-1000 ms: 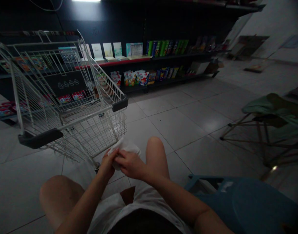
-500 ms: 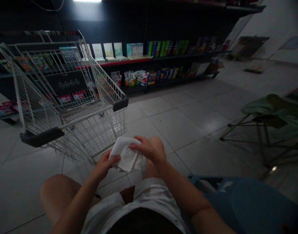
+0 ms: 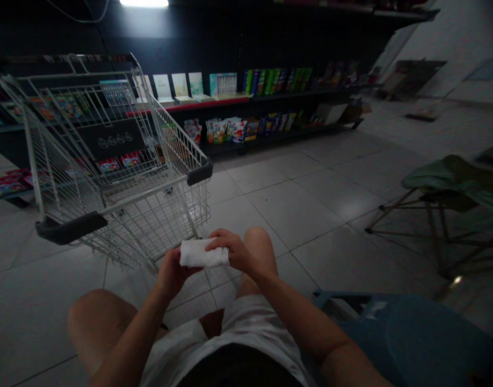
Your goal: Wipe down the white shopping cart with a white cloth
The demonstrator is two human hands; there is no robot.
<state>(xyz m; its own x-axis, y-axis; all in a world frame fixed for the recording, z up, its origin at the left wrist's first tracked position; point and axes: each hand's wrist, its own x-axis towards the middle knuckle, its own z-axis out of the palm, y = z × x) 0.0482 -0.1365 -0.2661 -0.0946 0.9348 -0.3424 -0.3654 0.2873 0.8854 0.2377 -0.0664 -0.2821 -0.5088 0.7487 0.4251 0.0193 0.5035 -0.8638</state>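
I sit with bare knees in view, and both hands hold a folded white cloth (image 3: 200, 253) out in front of them. My left hand (image 3: 171, 271) grips its left end from below, fingers curled round it. My right hand (image 3: 233, 250) pinches the right end from above. The cloth is folded into a narrow flat band. A wire shopping cart (image 3: 109, 166) stands just beyond my hands, its near lower edge close to the cloth.
Dark shelves (image 3: 238, 102) with coloured packets and books line the far wall. A folding chair with green fabric (image 3: 451, 183) stands at the right. A blue seat (image 3: 395, 328) lies beside my right leg. Pale tiled floor (image 3: 311, 204) stretches between them.
The cloth went from a crumpled wad to an open sheet and is now folded into a narrow band. My right hand moved up from beside my left hand onto the cloth's right end.
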